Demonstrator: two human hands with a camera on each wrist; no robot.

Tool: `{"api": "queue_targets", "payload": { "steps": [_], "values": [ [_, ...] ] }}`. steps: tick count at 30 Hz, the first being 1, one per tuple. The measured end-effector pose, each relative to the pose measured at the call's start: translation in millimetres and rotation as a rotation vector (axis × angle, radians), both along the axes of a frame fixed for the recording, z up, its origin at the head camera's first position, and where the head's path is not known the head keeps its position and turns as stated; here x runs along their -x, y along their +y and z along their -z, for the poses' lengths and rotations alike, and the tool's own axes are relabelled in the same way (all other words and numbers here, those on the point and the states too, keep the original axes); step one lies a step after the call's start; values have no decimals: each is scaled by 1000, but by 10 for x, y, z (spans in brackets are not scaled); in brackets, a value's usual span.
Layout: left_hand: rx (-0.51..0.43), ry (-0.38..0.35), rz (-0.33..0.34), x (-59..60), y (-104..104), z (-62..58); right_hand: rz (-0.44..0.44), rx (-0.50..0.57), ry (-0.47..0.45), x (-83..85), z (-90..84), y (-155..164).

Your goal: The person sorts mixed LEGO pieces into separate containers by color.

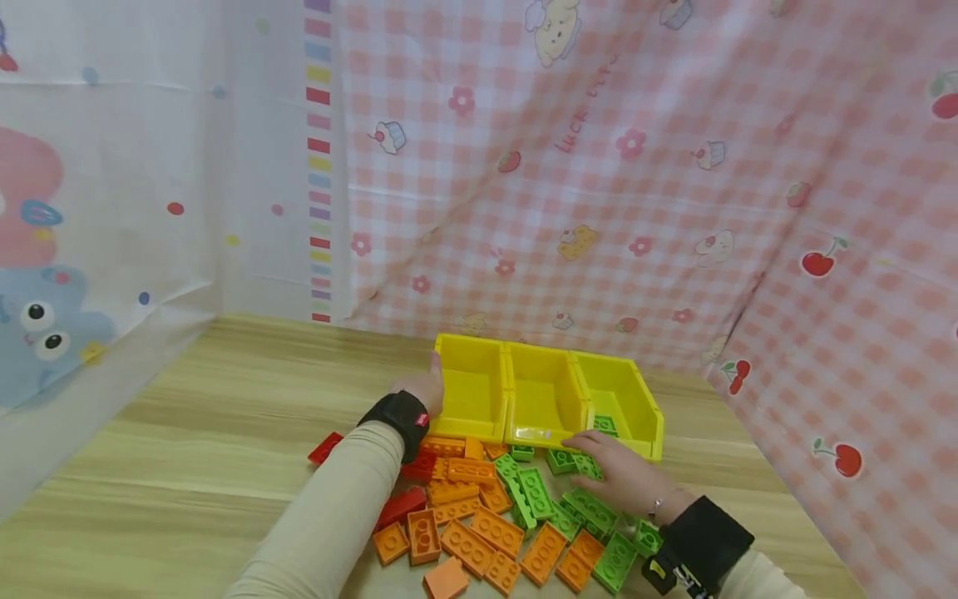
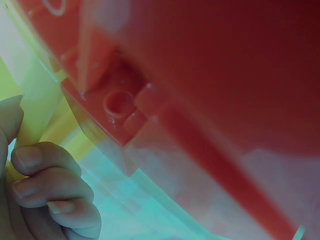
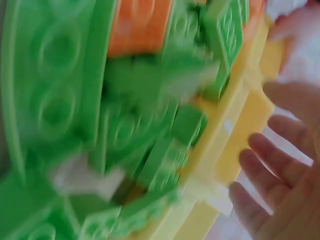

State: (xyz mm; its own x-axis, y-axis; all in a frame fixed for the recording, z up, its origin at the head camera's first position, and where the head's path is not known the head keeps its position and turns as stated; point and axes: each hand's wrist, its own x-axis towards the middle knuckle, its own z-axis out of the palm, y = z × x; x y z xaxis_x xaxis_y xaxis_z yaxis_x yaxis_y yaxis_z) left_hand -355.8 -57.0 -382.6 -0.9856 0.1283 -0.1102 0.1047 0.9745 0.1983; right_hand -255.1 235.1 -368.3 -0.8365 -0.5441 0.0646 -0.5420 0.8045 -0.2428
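A yellow three-compartment bin (image 1: 511, 399) stands by the back cloth. A green brick (image 1: 605, 426) lies in its right compartment. My left hand (image 1: 422, 391) is at the bin's left side; in the left wrist view its thumb and curled fingers (image 2: 55, 175) pinch the yellow wall. My right hand (image 1: 624, 474) hovers at the front rim, above green bricks (image 1: 535, 491). Seen from the right wrist, its fingers (image 3: 270, 165) are spread and loosely bent, holding nothing. Orange bricks (image 1: 467, 545) and red bricks (image 1: 400, 507) lie heaped before the bin, the red ones partly behind my left forearm.
The wooden table (image 1: 224, 433) stretches out to the left of the pile. A pink checked cloth (image 1: 464, 191) hangs right behind the bin, and more cloth (image 1: 861, 333) closes off the right side. One red brick (image 1: 325, 448) lies left of my left forearm.
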Motion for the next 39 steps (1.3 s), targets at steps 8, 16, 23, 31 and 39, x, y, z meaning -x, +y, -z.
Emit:
{"api": "queue_targets", "payload": {
  "steps": [8, 16, 23, 31, 39],
  "values": [
    [3, 5, -12, -14, 9, -13, 20, -60, -66, -103, 117, -362],
    [15, -8, -11, -58, 42, -35, 59, -119, -33, -101, 225, -530],
    [27, 1, -5, -25, 12, -16, 100, -150, 3, -105, 231, -626],
    [20, 35, -13, -88, 11, -45, 109, -61, -15, -59, 185, -693],
    [25, 41, -26, -138, 18, -92, 205, 154, 71, 67, -200, -489]
  ]
}}
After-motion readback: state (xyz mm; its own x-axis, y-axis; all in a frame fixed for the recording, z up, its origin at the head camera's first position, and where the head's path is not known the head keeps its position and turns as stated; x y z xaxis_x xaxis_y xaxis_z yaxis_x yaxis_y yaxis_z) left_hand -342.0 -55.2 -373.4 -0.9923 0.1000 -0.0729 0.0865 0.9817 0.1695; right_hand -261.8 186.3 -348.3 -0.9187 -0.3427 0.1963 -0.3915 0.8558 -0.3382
